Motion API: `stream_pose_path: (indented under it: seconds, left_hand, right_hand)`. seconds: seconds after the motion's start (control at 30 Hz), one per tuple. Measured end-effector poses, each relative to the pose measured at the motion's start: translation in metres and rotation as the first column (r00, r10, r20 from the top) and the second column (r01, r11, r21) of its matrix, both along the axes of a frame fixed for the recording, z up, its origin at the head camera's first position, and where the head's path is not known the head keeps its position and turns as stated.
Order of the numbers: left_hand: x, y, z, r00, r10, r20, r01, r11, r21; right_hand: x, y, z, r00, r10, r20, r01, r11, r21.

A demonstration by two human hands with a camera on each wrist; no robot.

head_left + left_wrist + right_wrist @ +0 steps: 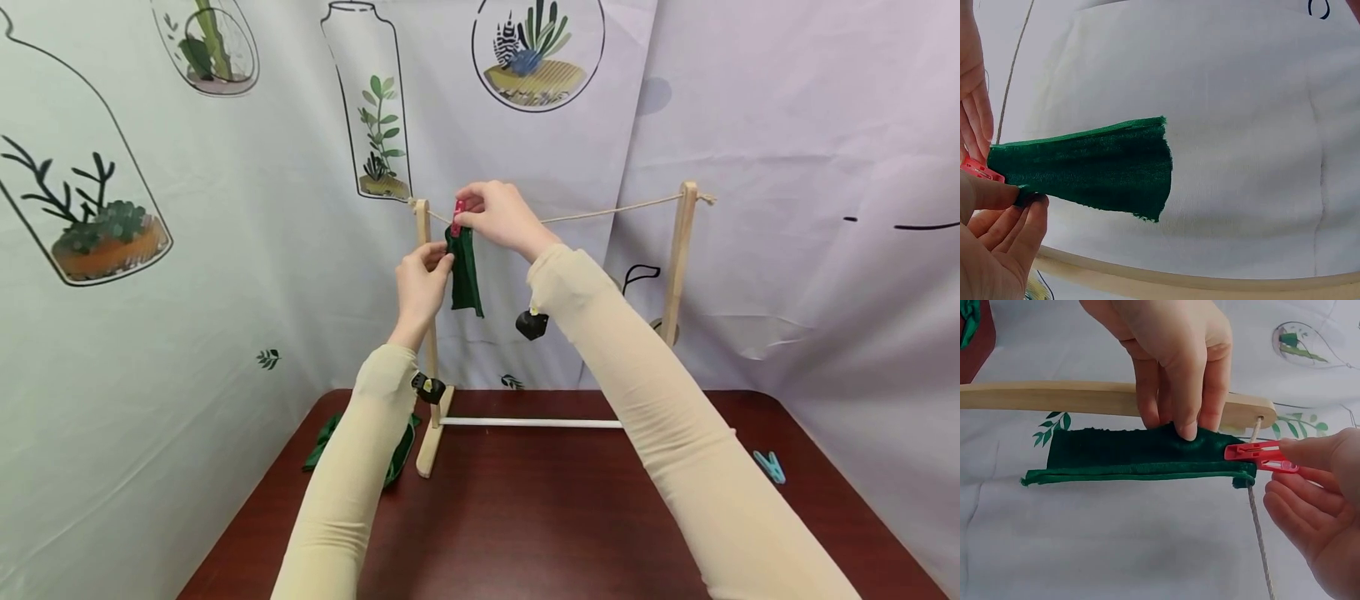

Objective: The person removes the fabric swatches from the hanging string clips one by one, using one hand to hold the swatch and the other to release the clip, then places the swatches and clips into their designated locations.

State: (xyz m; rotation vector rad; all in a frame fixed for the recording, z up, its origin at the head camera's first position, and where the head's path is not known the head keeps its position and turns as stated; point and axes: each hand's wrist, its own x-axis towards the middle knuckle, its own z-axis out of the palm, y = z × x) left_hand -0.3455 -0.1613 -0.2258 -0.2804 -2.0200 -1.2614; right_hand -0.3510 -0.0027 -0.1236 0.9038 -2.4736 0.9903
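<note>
A piece of dark green cloth [466, 275] with a frayed edge hangs from the rope near the left post. My left hand [422, 287] pinches its side edge between thumb and fingers, just below the rope. At the cloth's top corner sits a red clothespin [1254, 452], its jaws over the fabric at the rope. My right hand [1319, 500] holds the clothespin's handle end, thumb on one side and fingers on the other. In the left wrist view, the cloth [1091, 169] spreads out from the fingertips, and the clothespin [982, 169] is partly hidden.
The rope [615, 211] runs between a left wooden post [432, 350] and a right one [678, 262]. A white rod [525, 422] joins their bases on the dark red table [540, 508]. More green cloth [324, 442] lies at left, partly behind my arm; a blue clothespin [769, 467] lies at right.
</note>
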Motion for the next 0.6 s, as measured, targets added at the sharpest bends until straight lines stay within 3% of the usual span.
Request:
stream_pose_path:
  seconds: [0.6]
  left_hand:
    - [0.0025,-0.0080,0.0007,1.000,-0.008,-0.014,0.008,1.000,0.017]
  right_hand:
    - [0.0006,0.0022,-0.0015,0.995,-0.022,-0.101,0.028,0.998,0.060]
